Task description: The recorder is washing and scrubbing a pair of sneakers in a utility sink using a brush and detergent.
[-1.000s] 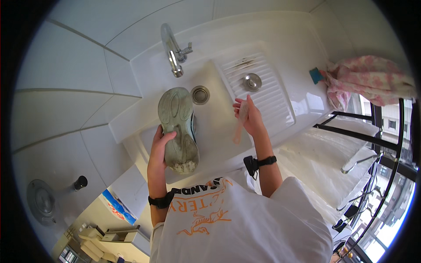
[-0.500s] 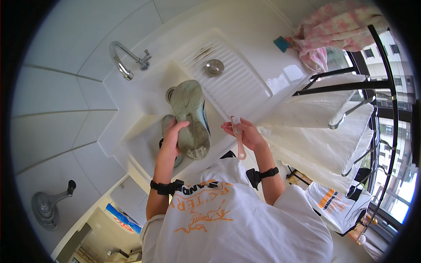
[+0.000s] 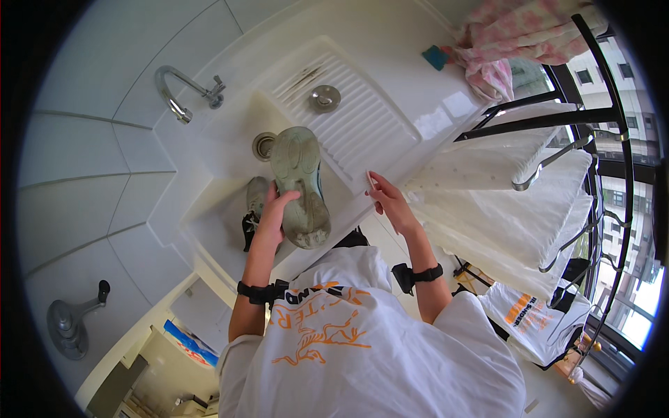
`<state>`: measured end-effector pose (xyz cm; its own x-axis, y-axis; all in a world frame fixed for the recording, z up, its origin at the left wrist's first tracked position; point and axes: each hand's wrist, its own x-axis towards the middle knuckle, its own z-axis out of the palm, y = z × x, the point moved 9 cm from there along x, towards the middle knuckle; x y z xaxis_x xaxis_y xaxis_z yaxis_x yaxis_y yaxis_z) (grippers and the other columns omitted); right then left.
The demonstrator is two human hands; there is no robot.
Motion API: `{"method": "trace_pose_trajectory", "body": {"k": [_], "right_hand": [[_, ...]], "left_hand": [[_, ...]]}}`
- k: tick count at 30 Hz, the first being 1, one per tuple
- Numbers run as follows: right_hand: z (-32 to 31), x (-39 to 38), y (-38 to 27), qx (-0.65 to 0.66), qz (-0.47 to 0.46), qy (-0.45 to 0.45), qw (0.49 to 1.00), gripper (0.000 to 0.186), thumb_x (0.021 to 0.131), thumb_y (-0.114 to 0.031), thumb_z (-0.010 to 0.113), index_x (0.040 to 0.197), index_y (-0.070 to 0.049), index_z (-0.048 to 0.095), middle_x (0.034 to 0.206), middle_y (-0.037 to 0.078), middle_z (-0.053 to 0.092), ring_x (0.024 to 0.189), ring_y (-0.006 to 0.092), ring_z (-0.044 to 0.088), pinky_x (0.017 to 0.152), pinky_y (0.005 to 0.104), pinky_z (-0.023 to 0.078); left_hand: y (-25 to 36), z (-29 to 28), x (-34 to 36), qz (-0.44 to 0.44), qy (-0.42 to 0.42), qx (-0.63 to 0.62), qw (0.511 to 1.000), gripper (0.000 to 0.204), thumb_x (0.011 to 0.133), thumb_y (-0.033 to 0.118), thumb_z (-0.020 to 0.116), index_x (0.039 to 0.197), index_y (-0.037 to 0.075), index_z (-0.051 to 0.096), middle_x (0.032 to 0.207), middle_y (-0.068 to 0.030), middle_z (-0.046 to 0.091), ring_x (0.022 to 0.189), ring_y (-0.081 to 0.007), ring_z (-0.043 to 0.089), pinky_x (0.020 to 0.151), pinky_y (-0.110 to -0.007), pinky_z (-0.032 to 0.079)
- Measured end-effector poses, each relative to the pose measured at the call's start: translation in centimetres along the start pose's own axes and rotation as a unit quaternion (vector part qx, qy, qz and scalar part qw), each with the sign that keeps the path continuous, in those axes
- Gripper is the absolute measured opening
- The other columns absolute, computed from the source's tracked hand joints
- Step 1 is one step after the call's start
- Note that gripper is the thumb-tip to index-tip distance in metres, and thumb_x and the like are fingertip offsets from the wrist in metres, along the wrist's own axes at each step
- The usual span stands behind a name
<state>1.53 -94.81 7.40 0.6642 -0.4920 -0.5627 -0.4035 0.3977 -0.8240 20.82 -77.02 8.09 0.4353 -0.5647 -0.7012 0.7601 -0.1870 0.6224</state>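
My left hand (image 3: 274,219) grips a sneaker (image 3: 298,167) held sole up over the white sink (image 3: 209,226); its pale grey-green sole is scuffed and dirty. Another sneaker (image 3: 254,196), grey with black and white lacing, lies in the sink, partly hidden by my left hand. My right hand (image 3: 387,202) holds a slim, pale brush (image 3: 369,179) at the sink's front rim, beside the ribbed washboard (image 3: 373,129). The brush is seen edge-on and mostly hidden by my fingers. A metal drain (image 3: 263,145) shows just behind the held shoe.
A chrome tap (image 3: 178,94) stands at back left, a round metal piece (image 3: 325,98) on the washboard. A teal sponge (image 3: 435,57) and pink-patterned cloth (image 3: 509,31) are at back right. A black drying rack (image 3: 613,118) with white fabric (image 3: 488,216) stands right. A wall lever (image 3: 66,320) is lower left.
The view has swung, showing more of the rack. My right hand has turned the brush from broad side to edge-on near the rim. The second shoe has come into sight behind my left hand.
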Motion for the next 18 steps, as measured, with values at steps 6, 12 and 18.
{"method": "trace_pose_trajectory", "body": {"k": [6,12,18], "right_hand": [[4.3,0.4,-5.1,-0.121,-0.062,-0.054,0.989,0.049,0.096,-0.015,0.061,0.144,-0.011,0.048,0.09,0.004,0.058,0.069,0.0099,0.052,0.061,0.0256,0.046],[14.4,-0.4,-9.0,-0.342,-0.402,-0.152,0.836,0.048,0.091,-0.024,0.068,0.138,-0.023,0.056,0.08,0.009,0.058,0.057,0.0229,0.054,0.054,0.034,0.048],[20.0,0.7,-7.7,-0.468,-0.438,-0.158,0.751,0.046,0.091,-0.03,0.065,0.136,-0.031,0.056,0.072,0.007,0.058,0.057,0.0315,0.057,0.053,0.0419,0.049]], "left_hand": [[0.6,-3.8,-1.3,0.035,0.023,-0.03,0.999,0.065,0.079,0.008,0.065,0.139,0.006,0.041,0.126,-0.0107,0.056,0.112,-0.0244,0.057,0.092,-0.04,0.05],[0.4,-5.8,-2.4,0.061,0.027,-0.026,0.997,0.068,0.079,0.005,0.064,0.142,0.005,0.039,0.126,-0.0109,0.056,0.113,-0.0237,0.057,0.093,-0.038,0.049],[-0.7,-8.2,-3.4,0.105,0.021,0.009,0.994,0.067,0.08,0.003,0.063,0.142,0.004,0.038,0.127,-0.0101,0.056,0.113,-0.0218,0.057,0.094,-0.035,0.048]]}}
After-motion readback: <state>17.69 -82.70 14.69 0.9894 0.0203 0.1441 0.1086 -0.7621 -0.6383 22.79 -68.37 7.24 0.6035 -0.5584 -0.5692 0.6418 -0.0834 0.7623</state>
